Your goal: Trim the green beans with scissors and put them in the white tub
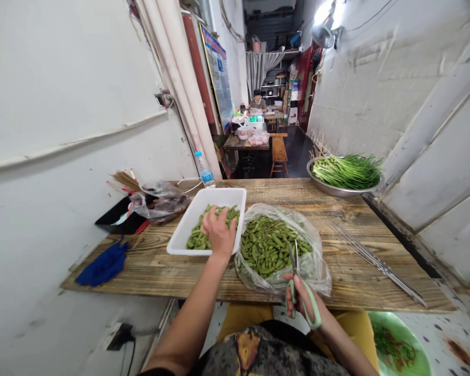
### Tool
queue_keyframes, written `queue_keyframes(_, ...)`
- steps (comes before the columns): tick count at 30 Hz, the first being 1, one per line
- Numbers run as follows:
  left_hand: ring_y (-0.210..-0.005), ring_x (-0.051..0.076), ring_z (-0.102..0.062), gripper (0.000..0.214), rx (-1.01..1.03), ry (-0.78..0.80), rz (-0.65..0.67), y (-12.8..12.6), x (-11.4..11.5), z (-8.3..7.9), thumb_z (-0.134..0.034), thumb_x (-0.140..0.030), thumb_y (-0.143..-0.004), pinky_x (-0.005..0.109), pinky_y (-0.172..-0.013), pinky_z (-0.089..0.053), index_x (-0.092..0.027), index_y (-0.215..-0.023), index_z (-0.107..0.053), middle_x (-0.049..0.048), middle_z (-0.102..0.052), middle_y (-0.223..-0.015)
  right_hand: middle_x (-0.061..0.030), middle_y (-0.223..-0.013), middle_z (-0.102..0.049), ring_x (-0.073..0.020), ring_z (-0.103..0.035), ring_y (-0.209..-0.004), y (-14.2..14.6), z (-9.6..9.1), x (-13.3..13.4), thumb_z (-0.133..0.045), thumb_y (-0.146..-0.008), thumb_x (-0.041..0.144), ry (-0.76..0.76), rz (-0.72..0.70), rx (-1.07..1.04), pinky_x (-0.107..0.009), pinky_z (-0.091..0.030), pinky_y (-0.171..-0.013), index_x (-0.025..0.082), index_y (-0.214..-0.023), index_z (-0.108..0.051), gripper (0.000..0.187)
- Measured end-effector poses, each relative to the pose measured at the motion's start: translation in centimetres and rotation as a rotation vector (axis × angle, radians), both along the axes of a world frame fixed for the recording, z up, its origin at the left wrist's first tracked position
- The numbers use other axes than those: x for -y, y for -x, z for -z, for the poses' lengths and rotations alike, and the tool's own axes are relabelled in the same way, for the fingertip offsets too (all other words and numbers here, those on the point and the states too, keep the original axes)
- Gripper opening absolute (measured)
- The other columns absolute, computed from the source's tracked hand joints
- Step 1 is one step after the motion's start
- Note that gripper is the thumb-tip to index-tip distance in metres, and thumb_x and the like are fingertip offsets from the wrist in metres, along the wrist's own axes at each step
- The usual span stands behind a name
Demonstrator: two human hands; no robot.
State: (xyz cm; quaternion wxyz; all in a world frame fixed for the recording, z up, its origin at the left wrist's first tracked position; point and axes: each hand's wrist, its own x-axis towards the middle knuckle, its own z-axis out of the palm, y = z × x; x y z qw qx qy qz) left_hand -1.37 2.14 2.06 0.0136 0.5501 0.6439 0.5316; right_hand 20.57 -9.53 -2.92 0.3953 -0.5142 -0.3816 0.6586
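Note:
My left hand (218, 230) reaches into a white rectangular tray (184, 230) that holds green soybean pods (198, 239); its fingers curl down onto the pods. Right of the tray lies a clear plastic bag (317, 261) full of more green pods (266, 245). My right hand (303, 300) is at the table's near edge, fingers through the green handles of a pair of scissors (295, 271) whose blades point up over the bag.
On the wooden table (348, 209) stand a metal bowl of green chives (347, 172), metal skewers (379, 263), a water bottle (204, 169), a dark plastic bag (160, 201) and a blue cloth (104, 265). A green basin (403, 347) sits below right. A person sits far back.

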Motion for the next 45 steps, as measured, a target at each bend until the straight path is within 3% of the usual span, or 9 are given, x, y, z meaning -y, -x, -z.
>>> queue_keyframes(5, -0.087, 0.020, -0.052, 0.016, -0.331, 0.182, 0.624, -4.6, 0.0, 1.5, -0.053, -0.022, -0.081, 0.038, -0.089, -0.027, -0.024, -0.082, -0.069, 0.0065, -0.063, -0.083, 0.0049, -0.060, -0.045, -0.0115, -0.044, -0.045, -0.6, -0.4, -0.2, -0.053, -0.071, 0.063, 0.044, 0.112, -0.119, -0.026, -0.042, -0.041, 0.020, -0.101, -0.048, 0.053)
queue_keyframes(8, -0.084, 0.021, -0.050, 0.018, -0.374, 0.229, 0.748, -7.6, 0.1, 2.6, -0.052, -0.025, -0.082, 0.036, -0.084, -0.028, -0.023, -0.082, -0.070, 0.0078, -0.061, -0.079, 0.0052, -0.058, -0.045, -0.0116, -0.042, -0.043, -0.8, -0.6, -0.2, -0.054, -0.069, 0.064, 0.053, 0.111, -0.095, -0.026, -0.040, -0.040, 0.020, -0.098, -0.048, 0.053)
queue_keyframes(13, -0.082, 0.024, -0.050, 0.018, -0.315, 0.285, 0.681, -11.2, 0.1, 3.9, -0.065, -0.037, -0.071, 0.039, -0.084, -0.028, -0.019, -0.066, -0.070, 0.0086, -0.057, -0.070, 0.0050, -0.058, -0.045, -0.0127, -0.043, -0.045, -1.2, -1.3, 0.0, -0.052, -0.073, 0.061, 0.032, 0.150, -0.093, -0.027, -0.041, -0.041, 0.021, -0.098, -0.047, 0.047)
queue_keyframes(17, -0.083, 0.024, -0.051, 0.009, -0.167, 0.400, 0.642, -12.5, -0.2, 4.3, -0.071, -0.027, -0.063, 0.037, -0.082, -0.031, -0.019, -0.062, -0.068, 0.0067, -0.058, -0.069, 0.0045, -0.059, -0.045, -0.0133, -0.045, -0.045, -1.5, -1.6, 0.2, -0.052, -0.074, 0.060, 0.026, 0.149, -0.096, -0.028, -0.041, -0.042, 0.022, -0.097, -0.047, 0.045)
queue_keyframes(23, -0.059, 0.015, -0.052, 0.016, 0.069, 0.570, 0.800, -10.1, 0.1, 3.2, -0.063, -0.030, -0.067, 0.024, -0.059, -0.035, -0.017, -0.073, -0.070, 0.0023, -0.064, -0.064, 0.0069, -0.056, -0.044, -0.0099, -0.042, -0.039, -1.5, -0.3, 0.1, -0.053, -0.069, 0.066, -0.011, 0.038, 0.086, -0.024, -0.039, -0.036, 0.021, -0.090, -0.047, 0.050)
queue_keyframes(33, -0.058, 0.014, -0.056, 0.014, 0.144, 0.649, 0.886, -6.9, 2.1, 1.6, -0.065, -0.029, -0.067, 0.022, -0.056, -0.037, -0.018, -0.069, -0.072, 0.0007, -0.069, -0.063, 0.0116, -0.044, -0.035, -0.0064, -0.033, -0.030, -0.9, -0.3, -0.1, -0.054, -0.075, 0.058, -0.072, -0.118, 0.204, -0.018, -0.033, -0.029, 0.020, -0.092, -0.050, 0.042)
queue_keyframes(37, -0.050, 0.011, -0.055, 0.018, 0.552, 0.743, 0.852, -6.3, 1.9, 1.9, -0.071, -0.030, -0.062, 0.020, -0.049, -0.037, -0.015, -0.072, -0.068, 0.0011, -0.065, -0.059, 0.0114, -0.045, -0.037, -0.0072, -0.035, -0.028, -0.8, 0.0, -0.4, -0.054, -0.074, 0.060, -0.045, -0.132, 0.214, -0.020, -0.034, -0.028, 0.020, -0.093, -0.051, 0.044)
queue_keyframes(41, -0.053, 0.012, -0.061, 0.033, 1.034, 0.781, 0.765, -6.4, 2.1, 2.3, -0.078, -0.031, -0.055, 0.021, -0.052, -0.045, -0.014, -0.071, -0.055, 0.0015, -0.063, -0.058, 0.0076, -0.055, -0.045, -0.0101, -0.047, -0.040, -0.4, -0.1, -0.5, -0.050, -0.073, 0.065, -0.073, -0.131, 0.152, -0.023, -0.042, -0.039, 0.020, -0.097, -0.049, 0.051)
queue_keyframes(45, -0.046, 0.010, -0.058, 0.038, 1.113, 0.717, 0.678, -6.9, 2.6, 2.5, -0.080, -0.032, -0.053, 0.019, -0.046, -0.043, -0.014, -0.065, -0.048, 0.0005, -0.061, -0.051, 0.0067, -0.057, -0.044, -0.0107, -0.047, -0.042, 0.2, -0.8, -0.5, -0.047, -0.071, 0.070, -0.065, -0.153, 0.130, -0.025, -0.043, -0.042, 0.019, -0.096, -0.050, 0.057)
